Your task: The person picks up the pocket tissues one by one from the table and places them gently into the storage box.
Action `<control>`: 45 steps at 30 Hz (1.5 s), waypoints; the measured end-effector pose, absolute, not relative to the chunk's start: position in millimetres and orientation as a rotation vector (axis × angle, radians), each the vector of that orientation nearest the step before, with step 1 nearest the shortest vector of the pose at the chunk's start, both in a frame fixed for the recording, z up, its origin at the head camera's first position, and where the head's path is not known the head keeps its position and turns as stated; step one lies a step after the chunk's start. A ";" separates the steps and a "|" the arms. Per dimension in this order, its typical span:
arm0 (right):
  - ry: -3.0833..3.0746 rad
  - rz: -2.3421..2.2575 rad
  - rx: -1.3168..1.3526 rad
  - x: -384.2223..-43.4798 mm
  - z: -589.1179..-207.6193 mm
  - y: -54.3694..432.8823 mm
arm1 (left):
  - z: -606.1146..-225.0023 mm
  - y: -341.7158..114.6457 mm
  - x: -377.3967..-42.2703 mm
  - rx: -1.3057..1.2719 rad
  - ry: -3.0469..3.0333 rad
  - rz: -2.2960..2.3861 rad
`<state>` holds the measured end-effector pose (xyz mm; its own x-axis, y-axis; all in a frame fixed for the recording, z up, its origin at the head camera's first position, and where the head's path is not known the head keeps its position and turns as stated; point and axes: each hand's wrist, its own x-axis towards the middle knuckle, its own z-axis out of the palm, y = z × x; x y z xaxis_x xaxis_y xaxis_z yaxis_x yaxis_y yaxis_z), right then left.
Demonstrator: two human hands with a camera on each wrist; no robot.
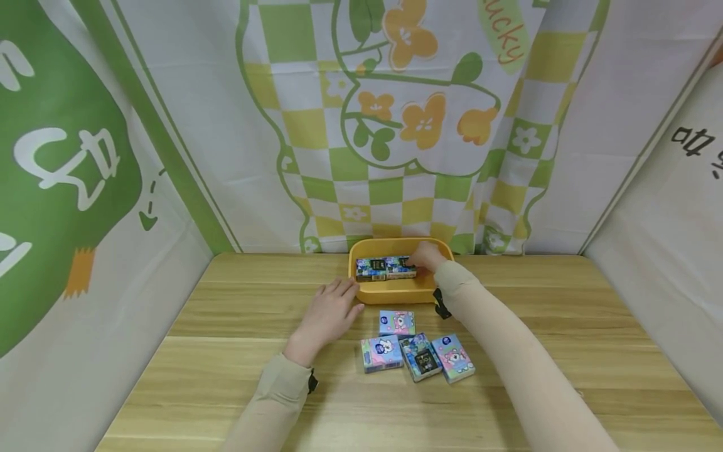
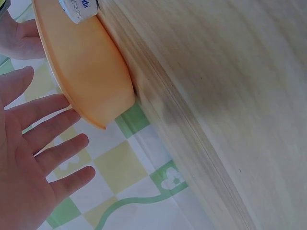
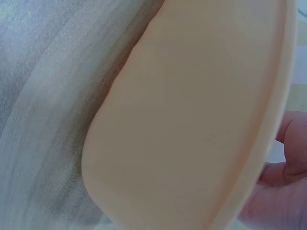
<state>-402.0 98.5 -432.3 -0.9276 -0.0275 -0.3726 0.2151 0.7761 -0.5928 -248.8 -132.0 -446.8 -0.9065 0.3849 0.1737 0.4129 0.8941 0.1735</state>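
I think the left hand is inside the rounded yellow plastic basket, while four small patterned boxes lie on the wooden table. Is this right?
The side is wrong: the head view shows the right hand inside the rounded yellow plastic basket. Otherwise, yes.

Wood-grain tabletop [image 1: 226, 339] across the lower frame, white curtain [image 1: 192, 94] with green-yellow checks [image 1: 289, 34] and orange flowers [image 1: 415, 44] at upper centre, large green shape [image 1: 62, 220] on left wall [image 1: 130, 314], dark lettering [image 1: 692, 142] on white right wall [image 1: 666, 251]
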 end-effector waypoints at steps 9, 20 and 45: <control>2.625 -0.900 0.069 -400.2 -425.0 103.8 | -445.4 -131.4 -251.7 -0.623 -2.922 -0.311; 2.714 -0.860 -0.052 -379.4 -405.6 112.2 | -443.2 -131.8 -252.5 -0.626 -2.925 -0.335; 2.897 -0.843 -0.318 -320.6 -387.3 121.5 | -442.9 -130.2 -258.7 -0.635 -2.917 -0.333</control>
